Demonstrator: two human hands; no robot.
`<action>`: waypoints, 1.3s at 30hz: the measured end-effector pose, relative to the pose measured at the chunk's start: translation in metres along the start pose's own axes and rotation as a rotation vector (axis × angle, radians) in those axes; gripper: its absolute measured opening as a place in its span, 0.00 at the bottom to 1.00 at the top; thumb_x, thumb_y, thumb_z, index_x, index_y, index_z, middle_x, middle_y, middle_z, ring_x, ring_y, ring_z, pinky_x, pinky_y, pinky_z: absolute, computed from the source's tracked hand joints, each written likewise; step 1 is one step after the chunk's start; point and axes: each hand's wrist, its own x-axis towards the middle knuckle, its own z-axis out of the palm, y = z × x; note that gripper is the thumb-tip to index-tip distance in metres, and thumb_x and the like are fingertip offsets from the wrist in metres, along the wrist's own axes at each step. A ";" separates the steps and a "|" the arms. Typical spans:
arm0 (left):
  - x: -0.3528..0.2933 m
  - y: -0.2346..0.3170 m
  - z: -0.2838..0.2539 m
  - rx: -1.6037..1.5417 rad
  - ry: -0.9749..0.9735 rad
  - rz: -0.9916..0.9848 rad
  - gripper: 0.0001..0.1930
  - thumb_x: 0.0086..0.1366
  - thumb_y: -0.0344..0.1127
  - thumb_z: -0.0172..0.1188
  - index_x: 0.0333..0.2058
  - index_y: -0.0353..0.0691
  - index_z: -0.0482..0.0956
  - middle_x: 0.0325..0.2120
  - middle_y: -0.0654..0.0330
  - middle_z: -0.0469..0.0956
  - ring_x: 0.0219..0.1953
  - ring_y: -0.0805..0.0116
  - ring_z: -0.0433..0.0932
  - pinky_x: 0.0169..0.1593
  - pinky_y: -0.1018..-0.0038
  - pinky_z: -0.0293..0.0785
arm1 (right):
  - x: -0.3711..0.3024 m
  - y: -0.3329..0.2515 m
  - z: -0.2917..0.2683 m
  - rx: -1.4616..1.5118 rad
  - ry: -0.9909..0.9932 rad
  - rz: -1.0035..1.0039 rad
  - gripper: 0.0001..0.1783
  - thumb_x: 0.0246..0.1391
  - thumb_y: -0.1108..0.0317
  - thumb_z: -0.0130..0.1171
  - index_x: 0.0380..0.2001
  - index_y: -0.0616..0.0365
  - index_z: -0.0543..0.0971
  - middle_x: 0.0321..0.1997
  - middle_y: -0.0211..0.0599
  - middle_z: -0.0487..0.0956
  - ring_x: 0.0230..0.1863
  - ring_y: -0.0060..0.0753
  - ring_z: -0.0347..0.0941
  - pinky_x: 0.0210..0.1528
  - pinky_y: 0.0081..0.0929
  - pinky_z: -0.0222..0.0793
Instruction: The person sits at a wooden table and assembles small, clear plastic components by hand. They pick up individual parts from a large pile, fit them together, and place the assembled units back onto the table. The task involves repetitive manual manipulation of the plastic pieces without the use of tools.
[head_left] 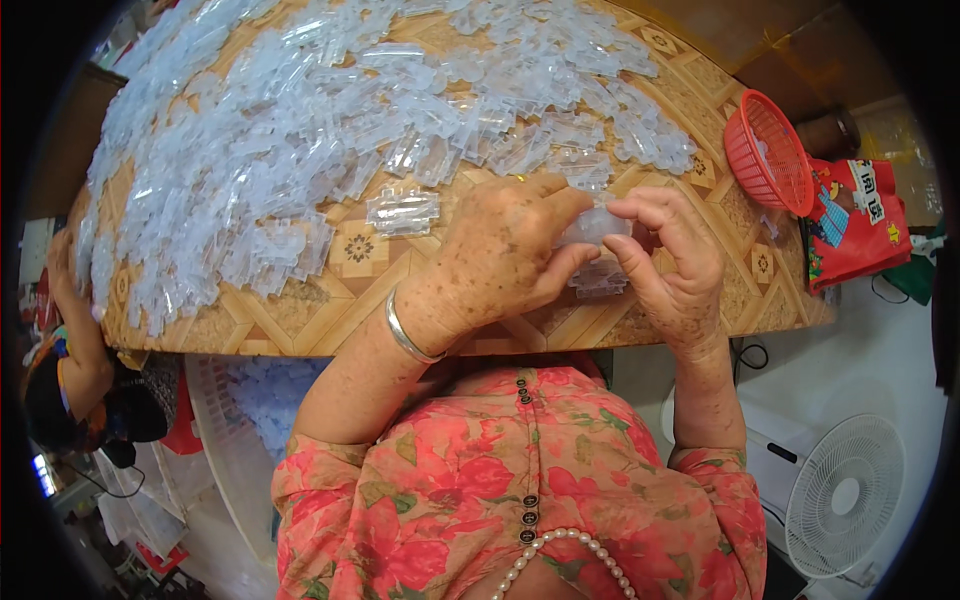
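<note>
Between my two hands, just above the table's near side, is a small clear plastic piece (pixel 597 227). My left hand (pixel 505 250) pinches it from the left with thumb and forefinger. From the other side the thumb and curled fingers of my right hand (pixel 675 245) close on its edge. More clear plastic pieces (pixel 600 277) lie on the table right under it, partly hidden by my hands. A separate clear piece (pixel 403 213) with ridges rests left of my left hand. Beyond spreads a big heap of similar clear pieces (pixel 290 130).
The wood-patterned table (pixel 770 295) has a curved edge. A red plastic basket (pixel 768 152) tilts at its right rim, beside a red printed bag (pixel 868 225). A white fan (pixel 846 495) stands low on the right. At far left another person's arm (pixel 80 330) reaches the table.
</note>
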 end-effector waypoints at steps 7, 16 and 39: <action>-0.038 0.023 -0.021 0.053 -0.043 -0.140 0.19 0.56 0.36 0.72 0.45 0.37 0.81 0.34 0.51 0.81 0.35 0.49 0.81 0.38 0.60 0.76 | -0.011 -0.015 0.012 0.059 -0.110 -0.038 0.15 0.51 0.78 0.71 0.43 0.60 0.83 0.43 0.37 0.81 0.30 0.25 0.77 0.30 0.23 0.73; -0.082 0.007 0.002 -0.072 0.100 -0.139 0.19 0.54 0.31 0.72 0.45 0.34 0.81 0.42 0.50 0.80 0.43 0.48 0.78 0.45 0.60 0.75 | -0.021 -0.021 0.038 -0.085 -0.279 -0.088 0.14 0.51 0.73 0.71 0.42 0.58 0.82 0.41 0.39 0.81 0.37 0.42 0.81 0.37 0.35 0.76; -0.091 0.013 -0.011 -0.147 0.131 -0.308 0.21 0.61 0.34 0.70 0.52 0.33 0.80 0.54 0.51 0.79 0.52 0.53 0.79 0.51 0.65 0.78 | -0.007 -0.030 0.025 0.061 -0.326 0.195 0.17 0.58 0.72 0.66 0.50 0.60 0.79 0.47 0.33 0.79 0.26 0.20 0.71 0.30 0.23 0.70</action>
